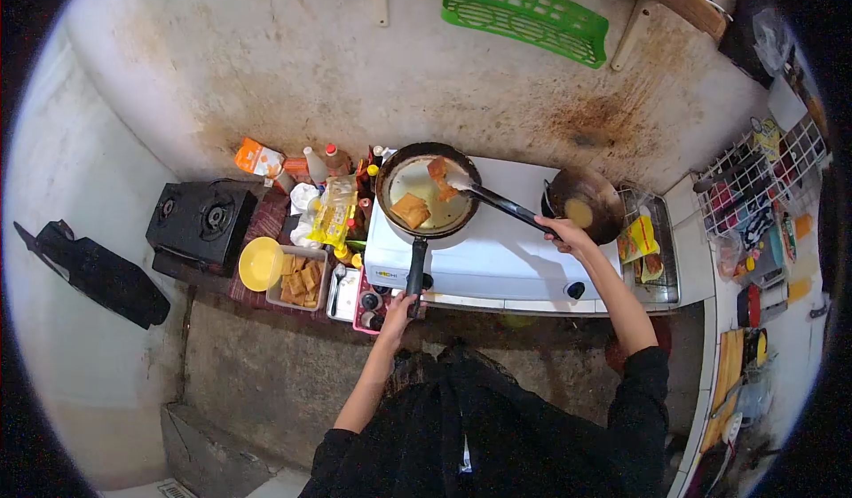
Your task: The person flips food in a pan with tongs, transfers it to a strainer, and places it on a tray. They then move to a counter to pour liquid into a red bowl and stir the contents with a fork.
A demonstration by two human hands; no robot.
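My left hand (399,314) is closed around the black handle of a frying pan (419,263), which sits on the left side of a white stove (497,263). In the pan, oil surrounds a golden-brown square piece of food (409,210). My right hand (564,233) grips black tongs (510,207) reaching over the pan's right rim. Their pale tips are at a second, darker brown piece of food (440,178) in the far part of the pan.
Left of the stove stand a container of brown food pieces (302,278), a yellow bowl (260,264), bottles (337,162) and a black stove (203,223). A dark wok (599,205) occupies the right burner, beside a metal rack (661,272) with yellow packets. A green basket (524,16) hangs above.
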